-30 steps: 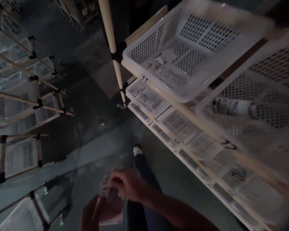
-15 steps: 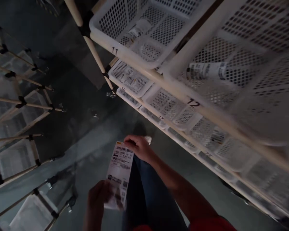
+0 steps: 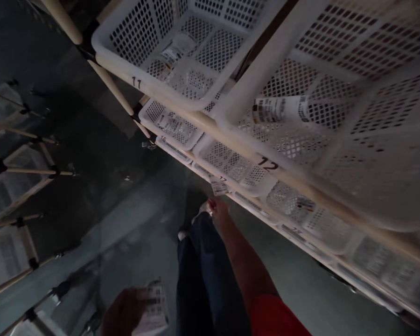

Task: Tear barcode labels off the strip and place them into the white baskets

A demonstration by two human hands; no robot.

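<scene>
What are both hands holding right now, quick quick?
Left hand: closed, holding printed paper.
Right hand: a small printed slip is just beyond its fingers; too dark and blurry to tell if it's gripped.

Sleeve [image 3: 276,317]: red, short, bottom edge right of centre
Trousers [image 3: 215,275]: dark blue, lower centre
Shoes [image 3: 182,234]: pale (details lost in gloom), mid-frame
Hands [image 3: 220,212]: bare

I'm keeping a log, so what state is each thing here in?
Left hand: closed on the near label
Near label: held, print showing
Right hand: stretched out; grip unclear
Far label: just beyond the right hand
Basket 11: open-topped, holding a printed item
Basket 12: open-topped, holding a long white item
</scene>
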